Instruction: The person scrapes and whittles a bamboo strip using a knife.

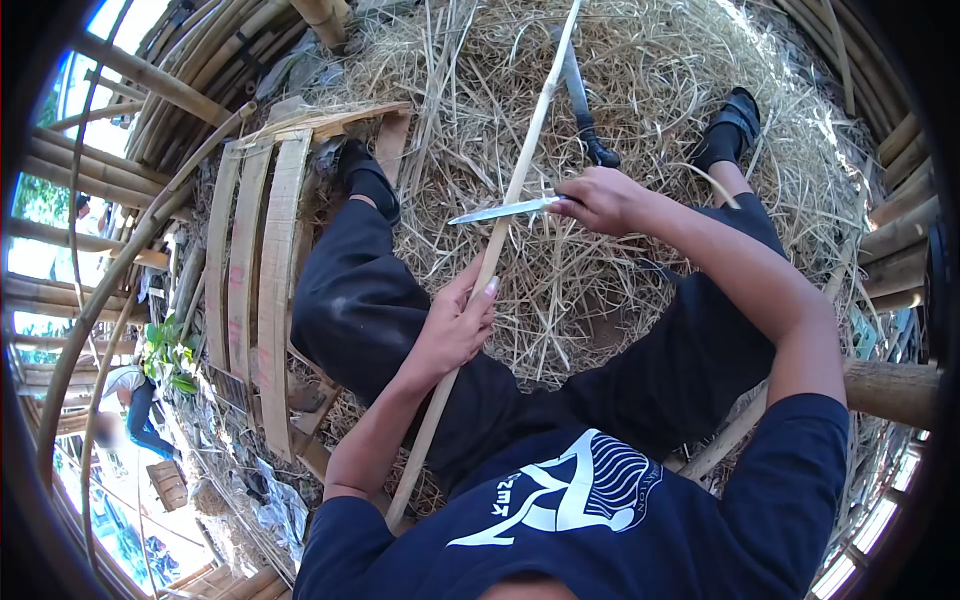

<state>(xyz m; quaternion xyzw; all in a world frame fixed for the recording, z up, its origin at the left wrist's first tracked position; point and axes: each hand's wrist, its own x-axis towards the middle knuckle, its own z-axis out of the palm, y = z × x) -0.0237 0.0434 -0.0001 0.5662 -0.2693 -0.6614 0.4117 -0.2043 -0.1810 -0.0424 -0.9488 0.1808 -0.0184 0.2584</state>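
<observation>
Floor strewn with pale shavings [610,70], bamboo-pole walls [90,175], slatted wooden crate [240,270], bright daylight between poles

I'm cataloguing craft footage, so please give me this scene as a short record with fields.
left hand: around the pale strip
right hand: gripping the knife
blade position: across the strip, beyond the left hand
posture: seated, legs apart
ground: strewn with dry shavings
unheld tool: dark-handled metal tool, on the ground ahead
left side: slatted wooden frame
background: another person, far left

Navy T-shirt [690,540], white print [575,495], black trousers [350,310].
</observation>
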